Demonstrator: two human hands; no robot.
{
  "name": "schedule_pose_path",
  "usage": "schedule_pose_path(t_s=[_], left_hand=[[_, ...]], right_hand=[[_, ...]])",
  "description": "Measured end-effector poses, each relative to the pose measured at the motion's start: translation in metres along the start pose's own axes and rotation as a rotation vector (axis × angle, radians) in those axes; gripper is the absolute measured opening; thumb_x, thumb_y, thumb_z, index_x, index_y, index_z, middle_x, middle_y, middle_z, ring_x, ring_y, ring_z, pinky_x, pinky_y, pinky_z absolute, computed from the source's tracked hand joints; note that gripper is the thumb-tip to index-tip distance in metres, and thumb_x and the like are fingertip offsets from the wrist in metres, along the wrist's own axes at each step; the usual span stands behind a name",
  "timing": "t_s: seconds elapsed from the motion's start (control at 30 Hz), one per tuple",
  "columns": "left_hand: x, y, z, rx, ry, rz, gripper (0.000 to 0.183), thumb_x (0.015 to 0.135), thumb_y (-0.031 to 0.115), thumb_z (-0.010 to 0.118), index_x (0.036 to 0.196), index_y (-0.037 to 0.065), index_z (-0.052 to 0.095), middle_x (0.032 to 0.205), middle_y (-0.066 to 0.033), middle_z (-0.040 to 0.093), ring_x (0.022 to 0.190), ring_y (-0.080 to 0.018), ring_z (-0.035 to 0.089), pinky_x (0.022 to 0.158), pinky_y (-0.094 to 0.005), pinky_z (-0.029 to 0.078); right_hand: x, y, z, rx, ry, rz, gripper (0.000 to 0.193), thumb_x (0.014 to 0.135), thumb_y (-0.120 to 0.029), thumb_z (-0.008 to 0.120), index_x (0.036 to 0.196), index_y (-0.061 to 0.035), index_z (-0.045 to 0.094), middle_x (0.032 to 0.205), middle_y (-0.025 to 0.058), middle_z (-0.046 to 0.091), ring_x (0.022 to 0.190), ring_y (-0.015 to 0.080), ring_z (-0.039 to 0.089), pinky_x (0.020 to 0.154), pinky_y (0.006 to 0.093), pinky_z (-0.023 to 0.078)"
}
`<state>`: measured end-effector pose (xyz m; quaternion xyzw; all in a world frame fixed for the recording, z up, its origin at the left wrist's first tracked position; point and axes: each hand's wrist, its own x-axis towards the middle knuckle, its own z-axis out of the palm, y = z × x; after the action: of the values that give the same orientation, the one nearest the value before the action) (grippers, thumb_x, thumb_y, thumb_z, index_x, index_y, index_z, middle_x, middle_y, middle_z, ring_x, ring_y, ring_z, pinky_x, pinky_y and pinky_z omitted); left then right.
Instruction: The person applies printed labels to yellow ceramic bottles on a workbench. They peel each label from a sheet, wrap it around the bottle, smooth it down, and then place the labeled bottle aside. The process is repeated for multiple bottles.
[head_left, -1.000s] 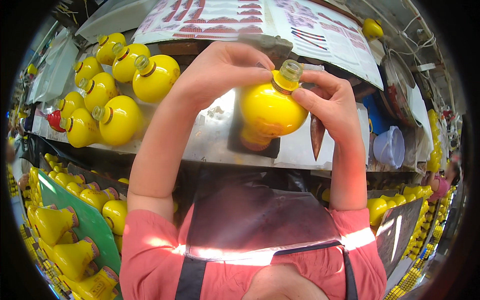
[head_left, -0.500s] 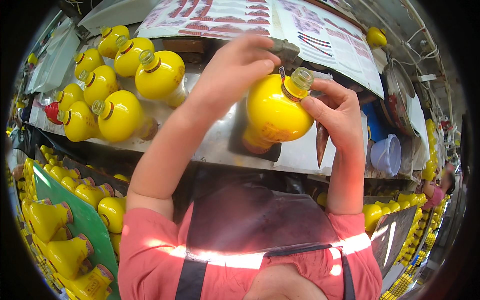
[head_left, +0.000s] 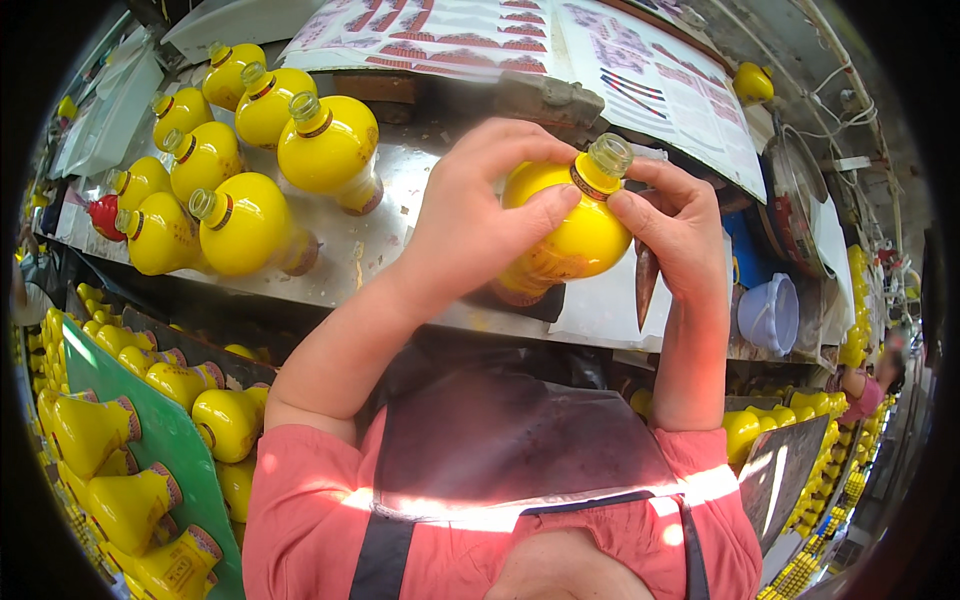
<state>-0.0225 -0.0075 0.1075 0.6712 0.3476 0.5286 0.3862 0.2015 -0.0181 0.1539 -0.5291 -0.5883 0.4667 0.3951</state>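
A glossy yellow, gourd-shaped bottle (head_left: 575, 235) with a bare glass mouth stands tilted before me on the table. A thin dark patterned band (head_left: 588, 186) circles the base of its neck. My left hand (head_left: 490, 205) curves round its left side, thumb and fingertips pressing at the band. From the other side, my right hand (head_left: 672, 225) pinches at the neck with thumb and forefinger. Below the right palm hangs a brown pointed blade-like piece (head_left: 646, 285); its upper end is hidden by the hand.
Several banded yellow bottles (head_left: 243, 225) stand at the table's left, near a small red object (head_left: 105, 218). Printed decal sheets (head_left: 640, 85) lie on a board behind. A pale blue bucket (head_left: 770, 313) is at right. Racks below hold more yellow bottles (head_left: 130, 505).
My left hand has come down from above the bottle onto its neck. The band's loose end, upright before, now lies against the neck. My right hand has stayed put.
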Motion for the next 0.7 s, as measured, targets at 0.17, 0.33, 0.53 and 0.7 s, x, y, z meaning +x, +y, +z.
schedule_pose_path(t_s=[0.17, 0.33, 0.53, 0.7], left_hand=[[0.007, -0.004, -0.002, 0.067, -0.060, 0.008, 0.033, 0.085, 0.017, 0.072, 0.113, 0.001, 0.072, 0.117, -0.0095, 0.063, 0.115, -0.0233, 0.060, 0.104, -0.0347, 0.045], [0.013, -0.013, -0.002, 0.028, -0.125, 0.060, 0.037, 0.087, 0.026, 0.072, 0.115, 0.002, 0.072, 0.111, -0.0128, 0.063, 0.113, -0.0281, 0.060, 0.102, -0.0385, 0.046], [0.029, -0.011, -0.004, -0.185, -0.186, -0.148, 0.035, 0.099, 0.025, 0.063, 0.121, -0.002, 0.069, 0.117, -0.0065, 0.063, 0.115, -0.0173, 0.059, 0.103, -0.0307, 0.044], [0.037, 0.013, 0.016, -0.041, -0.012, -0.083, 0.033, 0.089, 0.027, 0.076, 0.110, 0.002, 0.074, 0.101, -0.0098, 0.072, 0.094, -0.0208, 0.068, 0.087, -0.0327, 0.053]], right_hand=[[0.000, -0.002, 0.002, 0.013, -0.011, 0.009, 0.034, 0.091, -0.013, 0.079, 0.121, 0.0027, 0.071, 0.068, 0.0043, 0.070, 0.045, 0.0055, 0.058, 0.040, 0.0210, 0.040], [-0.004, -0.008, 0.002, 0.056, -0.029, 0.086, 0.035, 0.093, -0.014, 0.077, 0.122, 0.0033, 0.069, 0.067, 0.0061, 0.070, 0.042, 0.0077, 0.059, 0.037, 0.0223, 0.040], [-0.004, -0.015, 0.005, 0.047, -0.022, 0.118, 0.035, 0.094, -0.016, 0.074, 0.122, 0.0026, 0.066, 0.068, 0.0074, 0.070, 0.039, 0.0115, 0.059, 0.034, 0.0234, 0.041], [-0.002, -0.015, 0.010, 0.003, -0.008, 0.069, 0.027, 0.097, -0.016, 0.071, 0.115, 0.0007, 0.061, 0.072, 0.0084, 0.071, 0.036, 0.0144, 0.059, 0.032, 0.0239, 0.041]])
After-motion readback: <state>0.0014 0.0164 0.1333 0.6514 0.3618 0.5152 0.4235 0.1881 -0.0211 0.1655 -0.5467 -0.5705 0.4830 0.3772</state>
